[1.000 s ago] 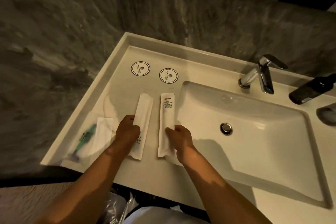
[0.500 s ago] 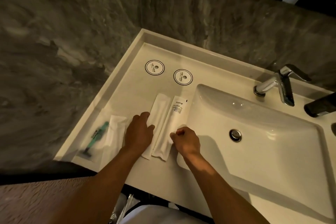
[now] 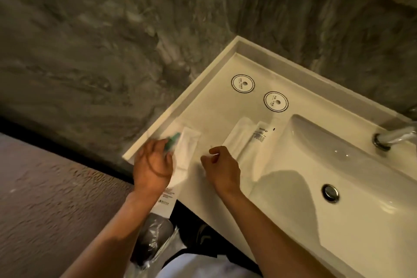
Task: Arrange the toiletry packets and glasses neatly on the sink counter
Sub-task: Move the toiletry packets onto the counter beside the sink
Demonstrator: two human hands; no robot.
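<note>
Two long white toiletry packets point(image 3: 239, 140) point(image 3: 262, 142) lie side by side on the white counter point(image 3: 216, 106), just left of the basin. Nearer the left rim lie a clear packet with a green razor point(image 3: 173, 139) and a white packet point(image 3: 188, 149) beside it. My left hand point(image 3: 153, 166) is down on the razor packet with its fingers closing over it. That packet's printed end point(image 3: 165, 202) sticks out past the counter's front edge. My right hand point(image 3: 222, 168) hovers between the two pairs, fingers curled, thumb against forefinger. No glasses are in view.
Two round printed coasters point(image 3: 243, 83) point(image 3: 275, 101) sit at the back of the counter. The basin point(image 3: 338, 160) with its drain point(image 3: 330, 193) and the chrome faucet point(image 3: 394, 137) lie to the right. Dark stone walls close the left and back. A bin bag point(image 3: 153, 239) is below the counter.
Both hands left the two long packets, which now lie together. The left hand moved onto the razor packet and the right hand followed leftward. The view swung left.
</note>
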